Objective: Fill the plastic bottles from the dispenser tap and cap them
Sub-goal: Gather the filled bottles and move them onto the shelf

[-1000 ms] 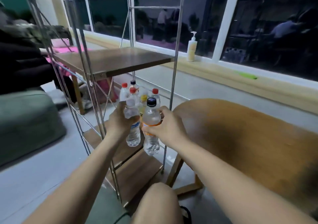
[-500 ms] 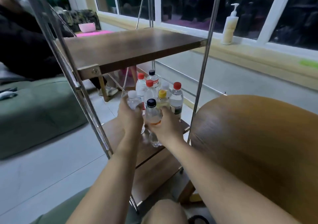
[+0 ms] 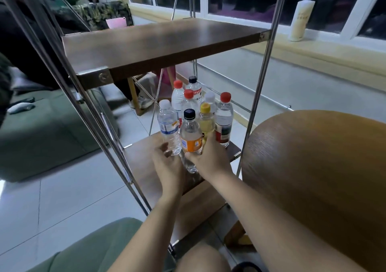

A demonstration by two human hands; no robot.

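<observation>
Right hand (image 3: 208,158) gripping orange-label bottle (image 3: 191,134), left hand (image 3: 167,165) relaxed, holding nothing, beside white-capped bottle (image 3: 168,125), more bottles (image 3: 224,117) behind on shelf (image 3: 142,152)

right hand (image 3: 211,158) holds orange-label bottle (image 3: 191,139) | left hand (image 3: 167,165) loose beside blue-label bottle (image 3: 169,129)

Released from left hand (image 3: 167,165), fingers now loose just beside it: white-capped bottle (image 3: 168,128), set upright on lower shelf (image 3: 143,153). Lowered from mid-air to shelf level, still gripped in right hand (image 3: 208,156): black-capped orange-label bottle (image 3: 191,138).
</observation>
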